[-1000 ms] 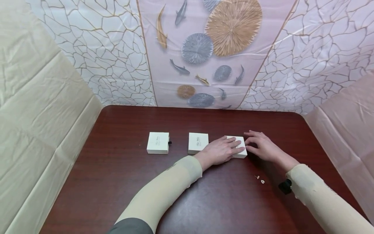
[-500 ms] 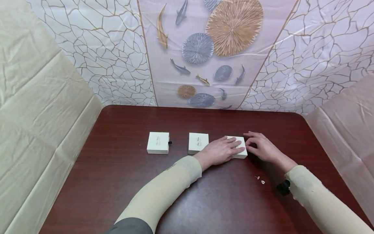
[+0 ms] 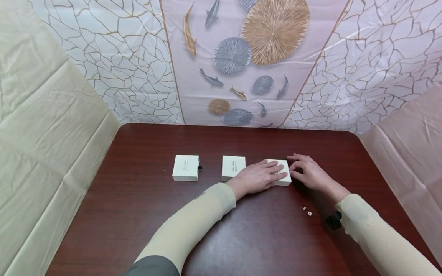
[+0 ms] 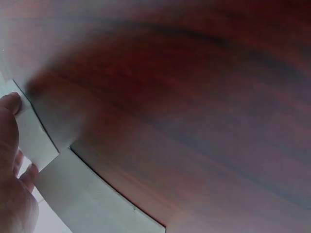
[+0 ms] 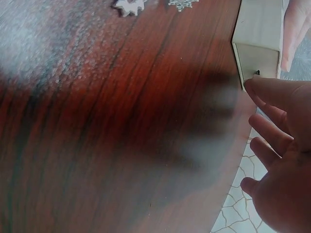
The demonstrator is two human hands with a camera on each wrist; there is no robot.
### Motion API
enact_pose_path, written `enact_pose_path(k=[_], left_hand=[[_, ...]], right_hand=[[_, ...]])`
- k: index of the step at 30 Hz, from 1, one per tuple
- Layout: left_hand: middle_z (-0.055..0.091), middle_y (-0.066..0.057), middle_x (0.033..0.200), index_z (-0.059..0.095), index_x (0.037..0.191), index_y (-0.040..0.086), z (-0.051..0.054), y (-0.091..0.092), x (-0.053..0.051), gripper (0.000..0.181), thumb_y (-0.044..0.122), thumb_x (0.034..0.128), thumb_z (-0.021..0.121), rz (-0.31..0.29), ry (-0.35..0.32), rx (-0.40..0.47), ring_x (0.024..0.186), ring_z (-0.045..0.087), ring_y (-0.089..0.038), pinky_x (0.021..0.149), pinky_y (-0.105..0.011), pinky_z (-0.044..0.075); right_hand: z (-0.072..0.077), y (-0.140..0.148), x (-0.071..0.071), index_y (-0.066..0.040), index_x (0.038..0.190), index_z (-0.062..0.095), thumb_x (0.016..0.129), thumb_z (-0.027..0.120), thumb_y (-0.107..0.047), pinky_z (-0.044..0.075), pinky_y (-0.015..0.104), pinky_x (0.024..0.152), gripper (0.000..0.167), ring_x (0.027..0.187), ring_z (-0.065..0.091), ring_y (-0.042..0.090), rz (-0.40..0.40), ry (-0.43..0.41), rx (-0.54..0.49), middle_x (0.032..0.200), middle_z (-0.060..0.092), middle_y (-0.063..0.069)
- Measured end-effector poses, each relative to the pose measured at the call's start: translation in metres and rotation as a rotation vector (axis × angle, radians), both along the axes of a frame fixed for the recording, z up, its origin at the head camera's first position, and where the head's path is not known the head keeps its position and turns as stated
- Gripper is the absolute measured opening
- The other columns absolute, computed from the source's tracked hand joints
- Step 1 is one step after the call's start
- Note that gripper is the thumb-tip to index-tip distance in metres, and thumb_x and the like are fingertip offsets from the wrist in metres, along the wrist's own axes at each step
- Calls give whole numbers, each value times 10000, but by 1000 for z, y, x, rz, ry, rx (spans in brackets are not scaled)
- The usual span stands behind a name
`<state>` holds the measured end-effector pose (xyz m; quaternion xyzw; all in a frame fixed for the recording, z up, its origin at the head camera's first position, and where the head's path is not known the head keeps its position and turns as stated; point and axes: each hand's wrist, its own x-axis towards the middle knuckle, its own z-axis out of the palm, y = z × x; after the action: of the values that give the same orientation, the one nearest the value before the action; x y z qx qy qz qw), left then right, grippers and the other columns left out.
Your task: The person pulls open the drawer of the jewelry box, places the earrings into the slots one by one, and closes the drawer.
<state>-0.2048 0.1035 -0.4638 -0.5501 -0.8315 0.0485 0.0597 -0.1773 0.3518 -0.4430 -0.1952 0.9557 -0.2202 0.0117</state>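
My left hand (image 3: 258,178) rests on the rightmost white box (image 3: 282,181), its straight fingers spread over the lid. In the left wrist view, fingertips touch that box (image 4: 35,133), close to the end of the middle box (image 4: 95,194). My right hand (image 3: 310,172) is at the box's right end. There, in the right wrist view, its thumb and index finger pinch a small dark pull tab (image 5: 257,72), mostly hidden by the fingertips. The other fingers are loosely bent. The box looks closed. Two small snowflake-like ornaments (image 5: 130,6), perhaps stud earrings, lie on the table nearby.
Another white box (image 3: 185,168) with a black tab on its right side stands at the left. The middle white box (image 3: 233,168) sits just behind my left wrist. All rest on a dark red wooden table (image 3: 145,214), with a patterned cloth (image 3: 231,96) hanging behind.
Both hands stay at the rightmost box with almost no movement. The head view shifts very slightly; the boxes and small ornaments keep their places.
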Motion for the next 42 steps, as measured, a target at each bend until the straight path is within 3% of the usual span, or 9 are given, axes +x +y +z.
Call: enact_pose_path(k=[19,28,42], left_hand=[[411,5,1703,441,1651,299,-1,0,-2,544,385,1124,548,-22,30,4,1592,343,-199,1276,-398,328],[398,-6,1710,427,1658,289,-1,0,-1,550,377,1128,542,-20,5,2,1598,330,-200,1283,-394,313],[399,-4,1710,426,1658,289,1,0,-1,547,373,1130,540,-23,7,-2,1595,337,-196,1281,-386,317]], right_hand=[[-3,11,1,-86,869,760,925,793,-38,354,717,1105,81,1394,469,567,37,92,-4,1374,645,306],[-3,15,4,-117,835,740,920,795,-26,296,807,1108,136,1388,477,573,24,101,3,1370,645,312],[-1,26,9,-111,807,735,895,796,-2,348,712,1078,153,1368,476,569,-18,133,25,1338,656,315]])
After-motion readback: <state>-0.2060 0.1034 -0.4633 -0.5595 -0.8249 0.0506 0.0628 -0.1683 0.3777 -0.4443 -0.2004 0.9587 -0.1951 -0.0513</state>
